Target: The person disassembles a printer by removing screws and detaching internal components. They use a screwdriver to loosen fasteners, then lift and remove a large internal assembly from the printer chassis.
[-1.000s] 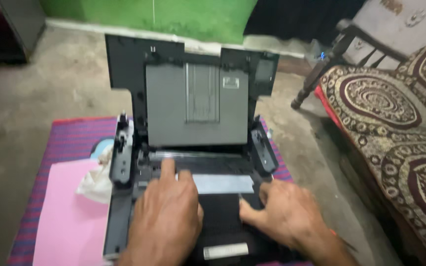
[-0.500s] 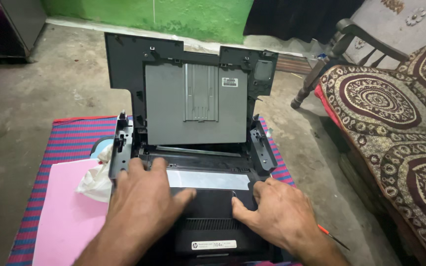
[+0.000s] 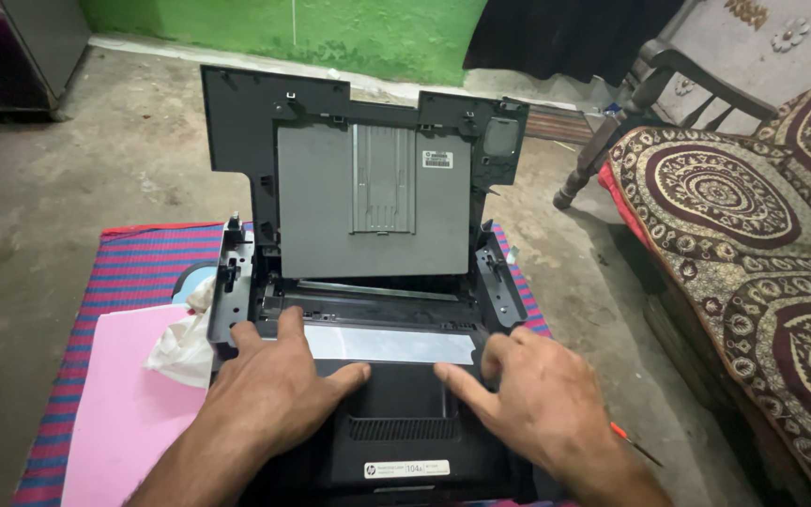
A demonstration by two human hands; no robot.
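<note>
Far left: grey cabinet (image 3: 44, 47) at the frame edge on bare concrete floor (image 3: 68, 178). Green wall (image 3: 330, 33) runs along the top.

Striped red-blue mat (image 3: 133, 272) lies on the floor. On it, a pink sheet (image 3: 124, 413), partly under the printer's left side. A crumpled white cloth (image 3: 183, 345) sits on the pink sheet, touching the printer's left edge.

Our left hand (image 3: 279, 399) lies flat, palm down, on the printer (image 3: 377, 310), fingers spread and apart, gripping nothing. Fingertips reach the left end of the white strip (image 3: 391, 345); thumb points right across the black front cover (image 3: 396, 441).

The printer sits mid-mat, directly in front of us, black body opened up. The top panel (image 3: 368, 197) stands upright at the back, showing a grey inner plate with a ribbed metal piece in the middle. The white strip runs across the body just below the opening, between our two hands.

Our right hand (image 3: 537, 404) is also flat and open on the printer's right front, fingers apart, index pointing left toward the strip's right end. Clamped on nothing.

Right of that hand, a thin orange-handled tool (image 3: 633, 443) lies on the floor. Whether it's a screwdriver we cannot tell.

Far right: a patterned maroon-and-cream sofa cushion (image 3: 753, 244), with a dark wooden chair (image 3: 631, 103) behind it.
</note>
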